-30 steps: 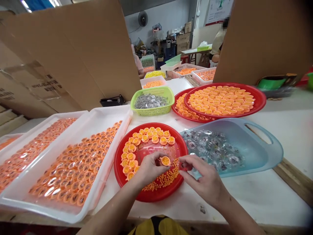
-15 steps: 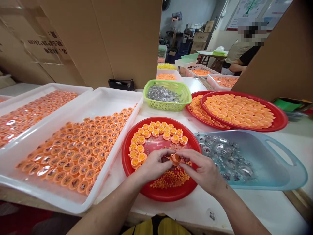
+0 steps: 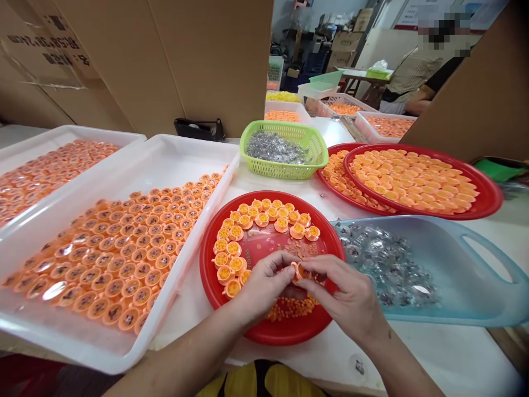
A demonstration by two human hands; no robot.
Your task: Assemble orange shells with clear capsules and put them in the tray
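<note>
My left hand (image 3: pixel 264 284) and my right hand (image 3: pixel 345 295) meet over a red round plate (image 3: pixel 270 331), both pinching one small orange cup (image 3: pixel 298 271) between their fingertips. The plate carries a curved row of orange cups filled with yellow beads (image 3: pixel 264 220) and a loose heap of yellow beads (image 3: pixel 289 310) under my hands. A blue scoop tray (image 3: pixel 454 275) with clear plastic lids (image 3: pixel 380 259) lies just right of my right hand.
A white tray (image 3: pixel 173 165) of several capped orange cups sits left, another white tray (image 3: pixel 49 138) beyond it. A green basket (image 3: pixel 285 168) of clear lids and two stacked red plates (image 3: pixel 487 207) of orange cups stand behind. Cardboard walls rise at the back; a person sits far right.
One second ago my left hand held a filled cup and my right a separate piece. The hands have come together on one cup. The camera has tilted down and leftward.
</note>
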